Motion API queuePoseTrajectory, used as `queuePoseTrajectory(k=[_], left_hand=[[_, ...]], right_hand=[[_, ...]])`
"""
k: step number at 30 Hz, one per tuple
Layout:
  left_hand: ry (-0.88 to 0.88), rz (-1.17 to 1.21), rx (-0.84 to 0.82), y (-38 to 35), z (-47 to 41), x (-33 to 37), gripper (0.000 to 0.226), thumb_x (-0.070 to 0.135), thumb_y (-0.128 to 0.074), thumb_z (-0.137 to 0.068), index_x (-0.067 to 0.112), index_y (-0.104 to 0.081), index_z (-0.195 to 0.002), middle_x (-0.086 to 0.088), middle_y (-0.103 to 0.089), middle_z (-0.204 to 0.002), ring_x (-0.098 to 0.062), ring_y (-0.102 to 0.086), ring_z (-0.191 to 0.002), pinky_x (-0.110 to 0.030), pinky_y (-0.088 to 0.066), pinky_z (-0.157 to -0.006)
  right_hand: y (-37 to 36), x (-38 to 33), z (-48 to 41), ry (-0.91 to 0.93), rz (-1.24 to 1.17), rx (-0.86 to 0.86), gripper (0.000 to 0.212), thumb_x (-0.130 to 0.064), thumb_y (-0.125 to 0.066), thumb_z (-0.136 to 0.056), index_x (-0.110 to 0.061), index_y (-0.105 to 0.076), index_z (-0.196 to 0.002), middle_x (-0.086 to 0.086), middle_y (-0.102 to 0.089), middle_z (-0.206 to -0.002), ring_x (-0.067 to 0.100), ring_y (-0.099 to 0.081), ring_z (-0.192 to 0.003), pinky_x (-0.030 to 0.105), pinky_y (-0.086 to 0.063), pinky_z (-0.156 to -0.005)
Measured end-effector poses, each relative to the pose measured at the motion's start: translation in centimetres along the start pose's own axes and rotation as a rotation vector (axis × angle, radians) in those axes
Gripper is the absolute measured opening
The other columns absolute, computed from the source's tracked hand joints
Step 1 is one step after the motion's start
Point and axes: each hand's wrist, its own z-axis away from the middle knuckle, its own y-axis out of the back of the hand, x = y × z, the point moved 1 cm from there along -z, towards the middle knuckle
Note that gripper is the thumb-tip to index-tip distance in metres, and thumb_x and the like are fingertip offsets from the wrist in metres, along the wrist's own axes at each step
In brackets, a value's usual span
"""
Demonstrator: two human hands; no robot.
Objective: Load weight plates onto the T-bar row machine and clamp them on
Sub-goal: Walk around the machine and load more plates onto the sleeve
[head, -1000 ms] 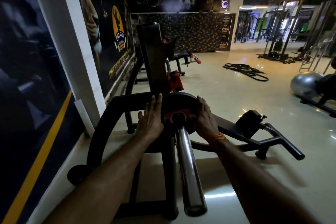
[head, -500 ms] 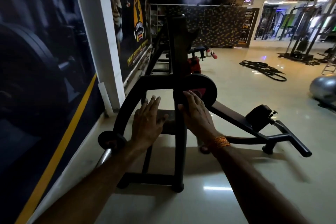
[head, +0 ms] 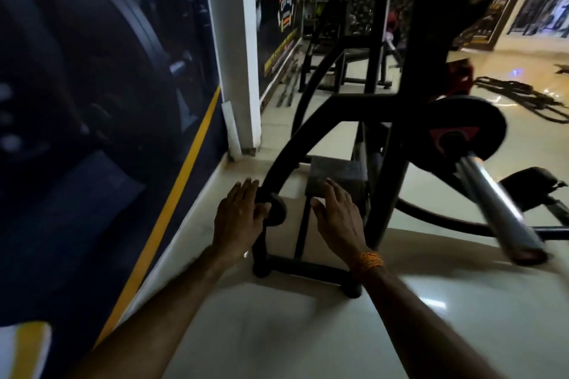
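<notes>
**Hands reach low by the frame, one plate sits on the bar**

At about nine o'clock, a dark wall poster with a yellow stripe fills the side. A white pillar stands next to it. They leave only a thin strip of floor on that side of the machine.

The left hand is flat with fingers spread. It touches a small round knob at the low end of a curved black frame. It holds nothing. The picture is blurry, so I cannot tell if it pushes on the knob or just brushes it.

The right hand is open and wide too, and holds nothing. It hangs in the air in front of a grey pad near the middle.

At about two o'clock, a black weight plate with a red mark sits on a shiny bar. The plate is pushed far up the bar, I think so more plates can fit. I see no clamp on it yet.

Black ropes lie on the floor behind. The frame's legs stand between the hands and the plate.
</notes>
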Motion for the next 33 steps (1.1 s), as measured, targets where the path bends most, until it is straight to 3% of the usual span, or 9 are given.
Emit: queuePoseTrajectory(k=[3, 7, 14, 23, 26, 29, 31, 33], left_hand=[[0.037, -0.012, -0.065, -0.8, -0.4, -5.9, 0.08, 0.063, -0.022, -0.092, 0.013, -0.036, -0.153, -0.008, -0.04, -0.157, -0.029, -0.034, -0.148, -0.047, -0.038, -0.113], [0.051, -0.004, -0.17, -2.2, -2.3, -11.3, 0.067, 0.051, -0.042, -0.101, 0.016, -0.029, -0.156, -0.005, -0.032, -0.162, -0.025, -0.026, -0.151, -0.044, -0.033, -0.116], [0.086, 0.003, -0.267, -7.0, -7.6, -16.9, 0.062, 0.042, -0.051, -0.1, 0.012, -0.036, -0.153, -0.009, -0.043, -0.155, -0.027, -0.037, -0.145, -0.043, -0.043, -0.107], [0.188, 0.0, -0.444, -17.2, -16.6, -23.9, 0.065, 0.047, -0.043, -0.102, 0.016, -0.025, -0.156, -0.006, -0.034, -0.16, -0.025, -0.034, -0.145, -0.043, -0.042, -0.107], [0.212, 0.028, -0.517, -21.1, -19.3, -25.6, 0.068, 0.047, -0.042, -0.102, 0.016, -0.018, -0.158, -0.007, -0.029, -0.162, -0.027, -0.033, -0.145, -0.045, -0.04, -0.109], [0.225, 0.132, -0.569, -25.1, -21.6, -26.9, 0.072, 0.052, -0.039, -0.101, 0.018, -0.013, -0.159, -0.006, -0.025, -0.164, -0.028, -0.031, -0.147, -0.045, -0.037, -0.112], [0.224, 0.257, -0.61, -28.0, -22.9, -28.1, 0.072, 0.051, -0.04, -0.101, 0.02, -0.013, -0.159, -0.005, -0.024, -0.164, -0.025, -0.03, -0.148, -0.042, -0.033, -0.117], [0.225, 0.353, -0.627, -30.3, -23.6, -29.2, 0.065, 0.047, -0.043, -0.102, 0.019, -0.023, -0.157, -0.009, -0.037, -0.159, -0.027, -0.04, -0.142, -0.041, -0.036, -0.114]], right_hand=[[-4.8, -2.2, -0.9, -0.051, 0.014, -0.051, 0.054, -0.039, -0.049, -0.104, -0.018, -0.039, -0.152, 0.01, -0.039, -0.159, 0.029, -0.037, -0.146, 0.051, -0.041, -0.112], [-9.4, -3.9, -2.3, -0.128, -0.019, -0.075, 0.054, -0.038, -0.047, -0.105, -0.014, -0.039, -0.152, 0.013, -0.041, -0.156, 0.032, -0.04, -0.142, 0.047, -0.038, -0.111], [-17.9, -2.5, -6.6, -0.232, -0.098, -0.106, 0.047, -0.03, -0.056, -0.102, -0.012, -0.046, -0.145, 0.012, -0.053, -0.142, 0.031, -0.052, -0.128, 0.036, -0.039, -0.097], [-30.9, 5.1, -14.2, -0.392, -0.047, -0.205, 0.06, -0.034, -0.063, -0.095, -0.008, -0.043, -0.146, 0.017, -0.055, -0.139, 0.036, -0.056, -0.125, 0.049, -0.052, -0.098], [-35.1, 7.8, -15.9, -0.406, -0.021, -0.234, 0.064, -0.041, -0.051, -0.098, -0.004, -0.039, -0.149, 0.021, -0.051, -0.145, 0.04, -0.052, -0.13, 0.052, -0.051, -0.1], [-38.1, 9.8, -17.0, -0.428, -0.058, -0.285, 0.055, -0.037, -0.052, -0.102, -0.014, -0.036, -0.149, 0.014, -0.05, -0.147, 0.033, -0.051, -0.131, 0.047, -0.051, -0.097], [-39.8, 10.9, -17.2, -0.422, -0.101, -0.235, 0.043, -0.034, -0.052, -0.103, -0.016, -0.042, -0.141, 0.012, -0.057, -0.134, 0.031, -0.059, -0.117, 0.041, -0.054, -0.084], [-41.1, 11.7, -17.3, -0.436, -0.134, -0.181, 0.031, -0.033, -0.048, -0.103, -0.019, -0.044, -0.131, 0.01, -0.059, -0.121, 0.031, -0.061, -0.103, 0.045, -0.057, -0.078]])
